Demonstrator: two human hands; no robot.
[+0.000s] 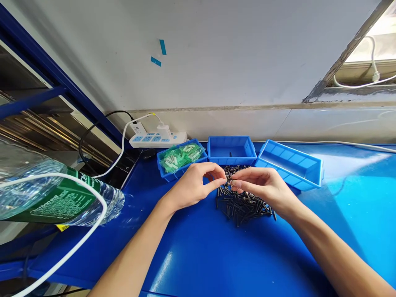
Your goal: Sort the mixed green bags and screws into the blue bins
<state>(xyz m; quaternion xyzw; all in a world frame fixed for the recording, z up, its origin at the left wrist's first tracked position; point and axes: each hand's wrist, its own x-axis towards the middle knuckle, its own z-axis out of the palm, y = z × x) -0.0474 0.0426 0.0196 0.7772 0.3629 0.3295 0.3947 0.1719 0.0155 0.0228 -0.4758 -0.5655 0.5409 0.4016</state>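
Note:
A loose pile of black screws point(244, 208) lies on the blue tabletop, with some shiny metal bits among them. Above the far part of this pile, my left hand point(201, 181) is closed in a pinch, thumb and forefinger meeting. Facing it, my right hand point(266, 185) also pinches, its fingertips close to those of the left. Between the two sets of fingertips shows something tiny and dark, too small to tell from the screws behind it.
Behind the pile stand three blue bins: the left bin point(168, 176) holds green bags point(182, 157) with white pieces, the middle bin point(232, 160) a small dark piece, and the right bin point(291, 165) is tilted. A power strip point(157, 141), water bottle point(62, 198) and white cable point(77, 243) are left.

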